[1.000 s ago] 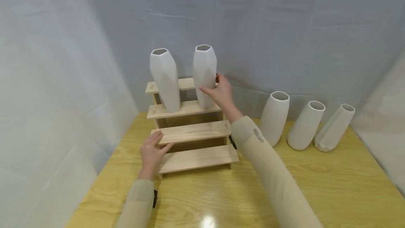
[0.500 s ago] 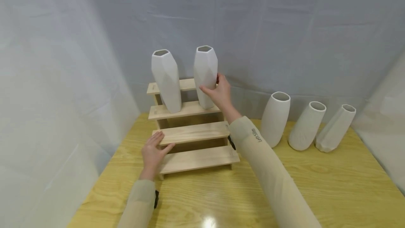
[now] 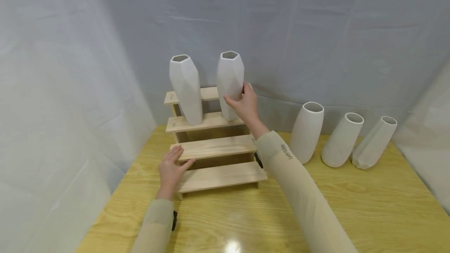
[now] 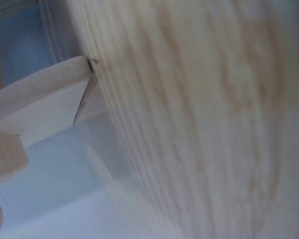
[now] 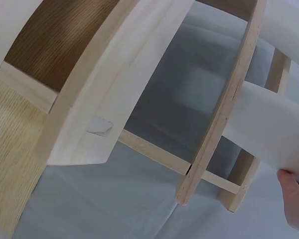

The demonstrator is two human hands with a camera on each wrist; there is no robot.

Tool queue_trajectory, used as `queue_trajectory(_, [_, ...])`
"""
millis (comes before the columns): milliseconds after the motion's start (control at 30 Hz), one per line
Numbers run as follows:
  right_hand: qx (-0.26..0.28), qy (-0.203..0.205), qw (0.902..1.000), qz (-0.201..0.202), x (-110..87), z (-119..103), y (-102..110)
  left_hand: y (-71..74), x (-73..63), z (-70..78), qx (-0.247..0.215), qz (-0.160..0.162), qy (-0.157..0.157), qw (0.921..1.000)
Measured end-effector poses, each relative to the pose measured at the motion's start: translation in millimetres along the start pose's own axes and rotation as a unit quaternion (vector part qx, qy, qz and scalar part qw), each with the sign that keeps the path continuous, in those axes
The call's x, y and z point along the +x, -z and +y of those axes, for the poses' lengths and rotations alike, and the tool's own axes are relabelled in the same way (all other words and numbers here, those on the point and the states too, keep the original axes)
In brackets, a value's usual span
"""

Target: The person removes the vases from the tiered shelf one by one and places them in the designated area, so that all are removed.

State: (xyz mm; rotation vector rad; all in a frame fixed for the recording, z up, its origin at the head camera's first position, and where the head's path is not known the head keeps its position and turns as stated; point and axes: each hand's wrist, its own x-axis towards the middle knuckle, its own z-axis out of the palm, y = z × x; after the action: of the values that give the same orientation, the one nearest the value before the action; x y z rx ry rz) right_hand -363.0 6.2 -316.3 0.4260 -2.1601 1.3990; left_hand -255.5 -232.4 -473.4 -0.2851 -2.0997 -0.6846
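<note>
In the head view my right hand [image 3: 247, 104] holds a tall white faceted vase [image 3: 230, 75], thumb across its front and fingers behind its right side. The vase stands upright on the second-highest board of a stepped wooden display stand [image 3: 214, 147]. A matching faceted vase [image 3: 186, 89] stands to its left on the same board. My left hand [image 3: 170, 170] rests against the stand's left end, fingertips on the step below and thumb spread. In the right wrist view the held vase [image 5: 269, 124] shows with fingers [image 5: 295, 199] against it.
Right of the stand, a smooth white vase [image 3: 307, 130], a shorter round-mouthed vase [image 3: 342, 139] and a slim ribbed vase [image 3: 374, 141] stand in a row on the wooden table [image 3: 351, 206]. A grey cloth [image 3: 316, 42] hangs close behind.
The held vase and my right hand have shifted very slightly rightward. My left hand stays at the stand's left end, and the whole view has drifted a little.
</note>
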Motion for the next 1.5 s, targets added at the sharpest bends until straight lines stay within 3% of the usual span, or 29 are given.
queue_trajectory(333, [0.048, 0.03, 0.9975, 0.043, -11.9, 0.5, 4.1, -1.5, -0.5, 0.7, 0.001, -0.02, 0.021, 0.9996])
queue_trajectory(667, [0.096, -0.012, 0.9937, 0.055, -23.7, 0.7, 13.1, -1.8, -3.7, -3.5, -0.006, -0.012, 0.026, 0.9996])
queue_trajectory(900, [0.109, -0.024, 0.9927, 0.046, -32.1, -2.1, 27.4, -2.7, -3.1, -4.4, -0.006, -0.015, 0.029, 0.9994])
queue_trajectory(1233, [0.099, -0.005, 0.9941, 0.045, -47.3, -2.5, 49.0, -3.5, -1.0, -6.0, -0.003, -0.005, 0.011, 0.9999])
queue_trajectory(1500, [0.104, -0.009, 0.9939, 0.034, -62.3, -1.0, 66.5, -3.7, -0.7, -6.4, -0.01, -0.005, 0.017, 0.9998])
